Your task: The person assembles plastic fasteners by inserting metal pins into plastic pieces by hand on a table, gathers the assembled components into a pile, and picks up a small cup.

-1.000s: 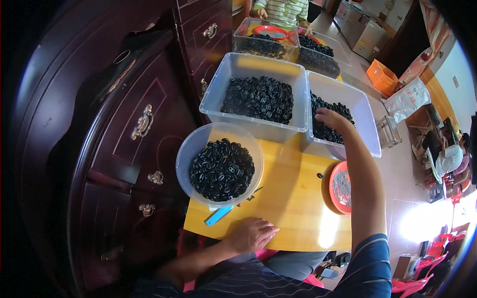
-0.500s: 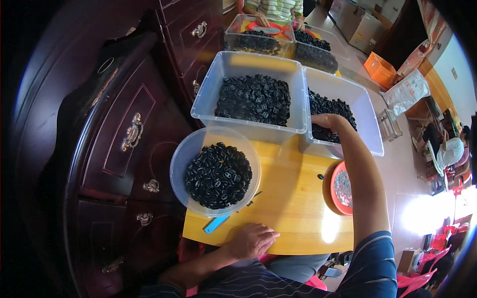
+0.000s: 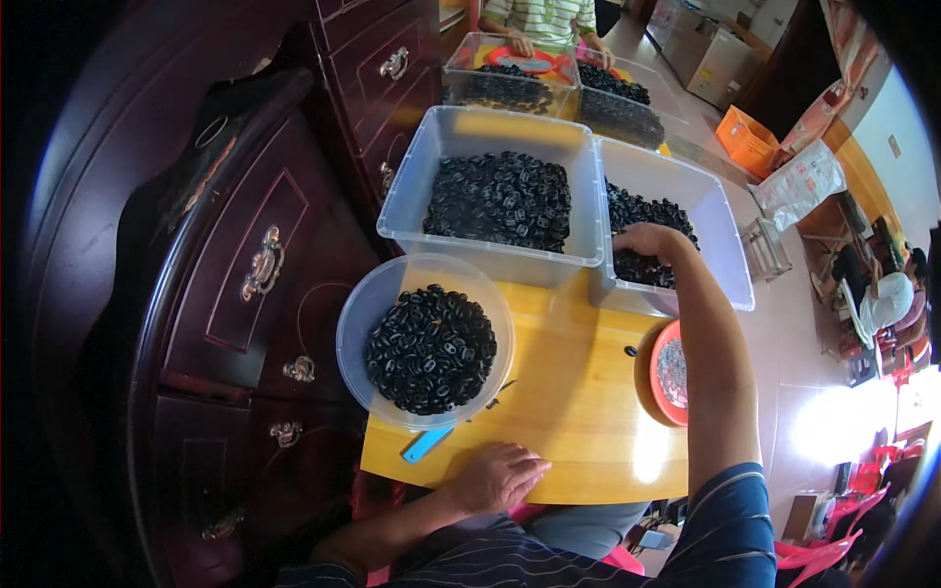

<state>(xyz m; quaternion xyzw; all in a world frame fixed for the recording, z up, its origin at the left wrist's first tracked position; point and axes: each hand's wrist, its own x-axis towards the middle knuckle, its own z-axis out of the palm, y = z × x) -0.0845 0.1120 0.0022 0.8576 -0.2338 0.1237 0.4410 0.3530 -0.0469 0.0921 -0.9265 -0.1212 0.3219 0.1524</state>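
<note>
My right hand [image 3: 649, 241] reaches over the near wall of the right clear bin [image 3: 720, 225], down among small black oval pieces [image 3: 652, 211] with slots. Its fingertips are hidden there, so what they hold cannot be made out. My left hand [image 3: 502, 476] lies at the table's near edge, fingers loosely bent and nothing visible in them. Just beyond it are a blue-handled tool [image 3: 427, 444] and the round clear tub [image 3: 355, 377], which is partly filled with similar black pieces [image 3: 431, 348].
Another clear bin [image 3: 510, 257] of black pieces stands left of the right one. On the yellow table [image 3: 559, 392] are a red dish [image 3: 655, 377] of small grey bits and one loose black piece [image 3: 630, 351]. Dark drawers [image 3: 245, 274] border the left. A person's hand [image 3: 522, 45] works across the table.
My right hand stays in the right bin, with only a slight shift of the forearm. My left hand has not moved. The whole view has shifted very slightly.
</note>
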